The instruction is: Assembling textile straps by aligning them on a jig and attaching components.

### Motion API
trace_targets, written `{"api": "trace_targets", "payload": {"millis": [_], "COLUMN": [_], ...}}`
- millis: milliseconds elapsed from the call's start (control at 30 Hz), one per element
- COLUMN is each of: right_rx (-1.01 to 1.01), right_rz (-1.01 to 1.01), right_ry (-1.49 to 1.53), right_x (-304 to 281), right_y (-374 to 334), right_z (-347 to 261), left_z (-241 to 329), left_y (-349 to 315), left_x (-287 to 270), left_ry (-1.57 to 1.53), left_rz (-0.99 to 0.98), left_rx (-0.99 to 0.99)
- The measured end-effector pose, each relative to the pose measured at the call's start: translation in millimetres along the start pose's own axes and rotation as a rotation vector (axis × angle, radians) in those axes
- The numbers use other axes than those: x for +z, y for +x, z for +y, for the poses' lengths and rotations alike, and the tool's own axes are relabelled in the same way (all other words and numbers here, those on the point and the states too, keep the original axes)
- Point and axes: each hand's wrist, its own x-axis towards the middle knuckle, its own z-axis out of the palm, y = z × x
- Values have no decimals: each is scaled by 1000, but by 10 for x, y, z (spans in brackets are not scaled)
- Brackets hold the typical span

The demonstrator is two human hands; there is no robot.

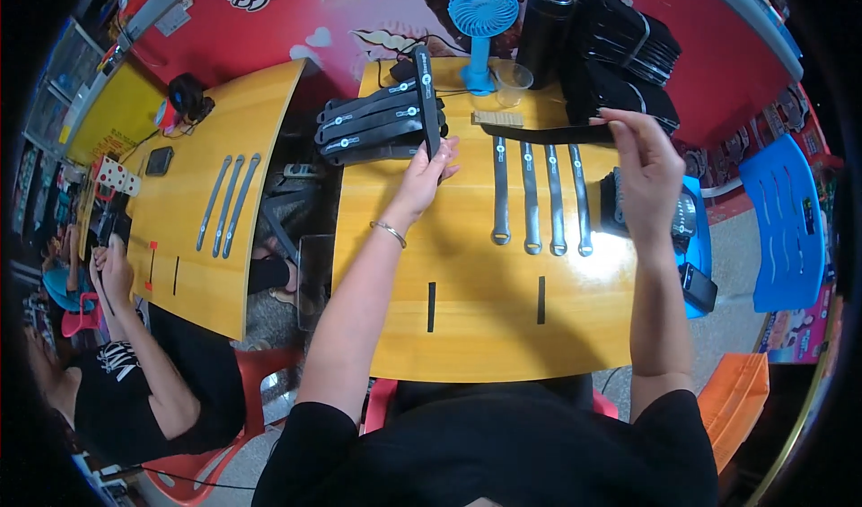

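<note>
My left hand point(420, 180) is closed around the lower end of a black strap point(426, 94) with a white mark, which points up and away from me. Beside it lies a pile of similar black straps point(364, 132), stacked crosswise at the table's left. Between the fingers of my right hand point(645, 152) is the end of another dark strap point(548, 135), stretching leftward above the table. Under it, several grey-black straps point(531, 202) with looped ends lie side by side. To the right, a stack of dark strap-like pieces point(684, 215) sits partly behind my right forearm.
At the table's far side stand a blue fan point(483, 22), a clear cup point(514, 83), a black tumbler point(544, 35) and bundled black bags point(624, 40). Two dark strips point(431, 307) mark the near tabletop. A blue chair point(781, 224) is right; another person point(135, 363) sits left.
</note>
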Motion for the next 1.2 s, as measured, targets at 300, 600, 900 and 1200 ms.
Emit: {"api": "trace_targets", "payload": {"millis": [300,600,900,1200], "right_rx": [-323,-394,-294,-252], "right_rz": [-96,-505,-600,-556], "right_ry": [-286,-451,-462,-371], "right_x": [663,1107,1246,1130], "right_y": [-321,-1108,-1209,-1160], "right_z": [138,232,252,130], "left_z": [457,673,795,790], "left_y": [-559,-1336,-1733,-1926], "left_x": [-6,-56,-57,-24], "left_ry": [-6,-340,-374,-355], "left_rz": [204,208,195,-75], "left_rx": [65,4,-43,25]}}
